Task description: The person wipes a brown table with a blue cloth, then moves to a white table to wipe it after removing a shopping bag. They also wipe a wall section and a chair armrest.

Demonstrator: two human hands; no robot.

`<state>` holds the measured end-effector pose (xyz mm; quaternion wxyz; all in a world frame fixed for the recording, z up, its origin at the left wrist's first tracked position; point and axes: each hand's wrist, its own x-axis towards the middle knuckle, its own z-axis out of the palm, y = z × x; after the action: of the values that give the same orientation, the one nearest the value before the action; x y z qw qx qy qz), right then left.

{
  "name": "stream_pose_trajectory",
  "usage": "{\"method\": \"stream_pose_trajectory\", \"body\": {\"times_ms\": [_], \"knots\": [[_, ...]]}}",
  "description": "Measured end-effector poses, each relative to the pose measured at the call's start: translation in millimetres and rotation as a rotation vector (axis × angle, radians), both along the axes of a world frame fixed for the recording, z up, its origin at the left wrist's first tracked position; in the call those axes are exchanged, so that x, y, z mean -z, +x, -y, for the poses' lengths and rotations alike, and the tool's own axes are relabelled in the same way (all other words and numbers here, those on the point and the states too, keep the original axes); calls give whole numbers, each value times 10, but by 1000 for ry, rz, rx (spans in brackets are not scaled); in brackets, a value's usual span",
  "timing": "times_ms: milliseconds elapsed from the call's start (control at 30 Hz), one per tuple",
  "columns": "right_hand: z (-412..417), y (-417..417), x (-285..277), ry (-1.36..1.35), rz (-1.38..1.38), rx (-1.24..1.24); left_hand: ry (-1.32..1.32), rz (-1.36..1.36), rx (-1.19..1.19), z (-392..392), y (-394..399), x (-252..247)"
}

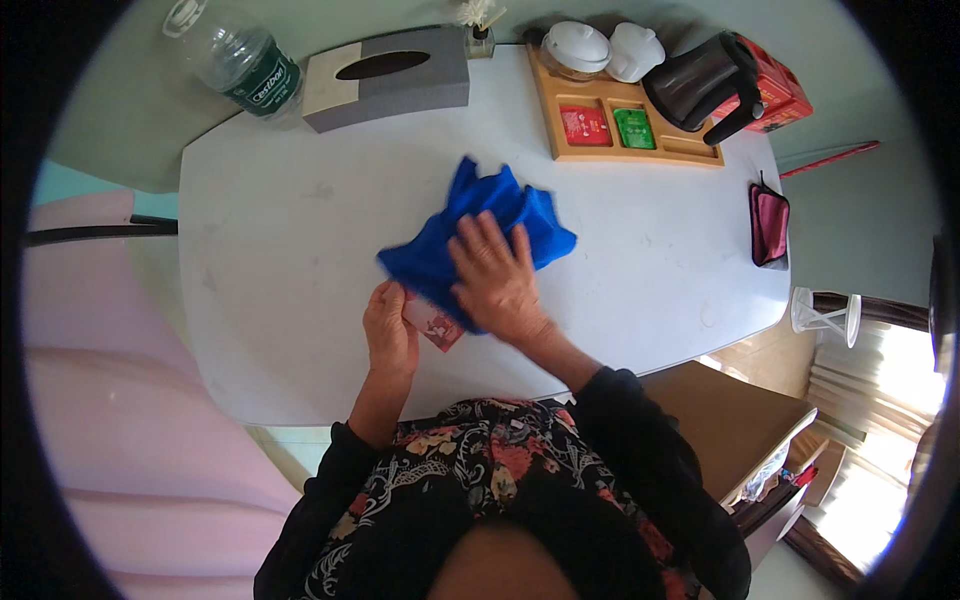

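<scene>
My left hand [390, 322] pinches the left edge of a small red and pink printed card or packet [436, 324], low on the white table [262, 315]. A crumpled blue cloth [480, 202] covers the upper part of that item. Spread flat on the cloth is my right hand [495, 277], fingers apart and pointing away from me. The cloth's far edge stands up in folds. What lies under the cloth is hidden.
Along the back stand a water bottle [259, 79], a tissue box [412, 82] and a reed diffuser [480, 41]. A wooden tray [559, 135] holds white lidded cups [581, 49], sachets [585, 124] and a dark kettle [686, 79]. A maroon pouch [769, 225] lies at the right edge.
</scene>
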<state>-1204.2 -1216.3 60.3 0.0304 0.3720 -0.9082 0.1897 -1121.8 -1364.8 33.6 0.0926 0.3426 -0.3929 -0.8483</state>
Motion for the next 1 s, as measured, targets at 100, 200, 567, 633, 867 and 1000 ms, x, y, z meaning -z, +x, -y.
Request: {"method": "stream_pose_trajectory", "body": {"times_ms": [100,200,567,633,867,1000], "knots": [[95,295,13,-68,29,-166,27,-5,-22,-37,-54,-38],[48,150,-26,-81,83,-52,-20,-44,-10,-20,-22,-24],[-519,-406,41,-877,624,570,-657,-232,282,130,-169,-299],[-626,-438,31,-1084,734,694,-740,-223,353,237,-164,-324],[-205,-271,-189,-665,373,412,-621,-52,76,177,-207,-130],[287,-156,-147,-232,55,-136,-602,-68,26,139,-258,-30]]}}
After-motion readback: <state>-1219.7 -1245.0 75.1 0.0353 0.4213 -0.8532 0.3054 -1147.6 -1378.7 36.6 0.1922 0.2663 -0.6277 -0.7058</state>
